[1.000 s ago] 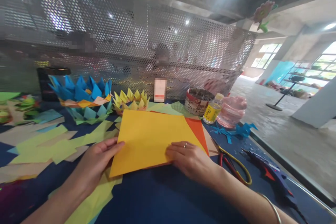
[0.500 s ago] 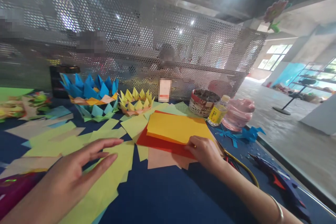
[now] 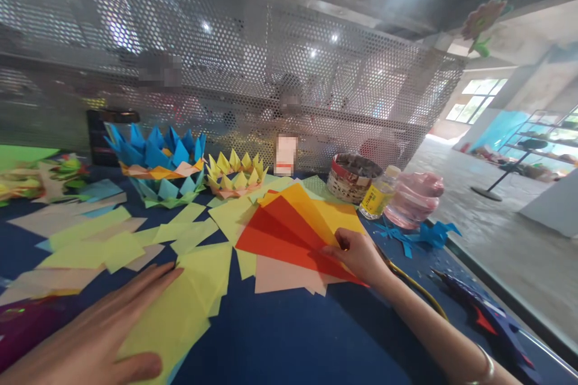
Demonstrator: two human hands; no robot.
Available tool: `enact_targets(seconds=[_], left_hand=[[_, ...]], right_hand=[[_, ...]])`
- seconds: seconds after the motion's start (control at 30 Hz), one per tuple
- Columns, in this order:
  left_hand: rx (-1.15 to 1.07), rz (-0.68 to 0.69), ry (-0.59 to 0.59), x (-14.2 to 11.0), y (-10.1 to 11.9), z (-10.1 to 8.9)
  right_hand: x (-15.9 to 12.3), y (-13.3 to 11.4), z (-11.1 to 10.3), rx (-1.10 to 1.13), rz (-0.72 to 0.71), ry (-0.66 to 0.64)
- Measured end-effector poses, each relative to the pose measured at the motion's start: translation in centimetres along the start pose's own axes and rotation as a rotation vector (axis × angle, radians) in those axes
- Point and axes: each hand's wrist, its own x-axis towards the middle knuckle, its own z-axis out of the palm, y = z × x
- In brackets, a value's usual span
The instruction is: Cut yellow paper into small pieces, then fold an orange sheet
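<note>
My right hand [image 3: 356, 252] pinches a red-orange sheet of paper [image 3: 282, 234] near its right part. Part of that sheet shows over the yellow paper [image 3: 347, 213], whose sheets fan out beneath and behind it. Exactly how many sheets are between the fingers is hidden. My left hand [image 3: 103, 325] is open, fingers stretched out, at the edge of the pale yellow-green sheets [image 3: 180, 307]. Pink paper [image 3: 280, 277] lies under the front of the red-orange sheet.
Folded paper rings stand at the back, one blue [image 3: 158, 153] and one yellow [image 3: 237, 174]. To the right are a round tub [image 3: 352, 177], a small bottle [image 3: 379, 195], a pink container [image 3: 413, 198], blue scraps [image 3: 436, 233] and a glue gun [image 3: 485, 313]. A perforated screen [image 3: 316, 84] rises behind.
More of the red-orange sheet now shows, over the yellow paper, and its right corner has swung toward me. My left hand has lowered and moved left and nearer.
</note>
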Motion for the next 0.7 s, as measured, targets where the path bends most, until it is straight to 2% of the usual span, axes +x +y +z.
enact_targets(seconds=[0.07,0.2,0.3,0.4,0.47,0.6,0.7], left_hand=[[0.045,0.008,-0.066,0.8,0.5,0.2],[0.139,-0.044,-0.069,2.1,1.3,0.4],[0.212,-0.027,-0.007,2.4,1.5,0.5],[0.267,0.019,0.086,2.5,1.7,0.4],[0.271,0.052,0.142,2.5,2.0,0.3],[0.119,0.112,0.184,2.8,3.8,-0.5],[-0.143,0.153,0.104,3.2,5.7,-2.2]], right_hand=[[0.0,0.2,0.0,0.03,-0.01,-0.008],[0.1,0.7,0.3,0.1,-0.043,-0.046],[0.1,0.9,0.5,0.149,-0.052,-0.029],[-0.4,0.5,0.5,0.189,-0.06,0.067],[-0.8,0.0,0.3,0.139,-0.146,0.12],[-1.6,-0.8,0.3,-0.069,-0.375,0.035],[-1.9,-1.0,0.9,-0.168,-0.406,-0.025]])
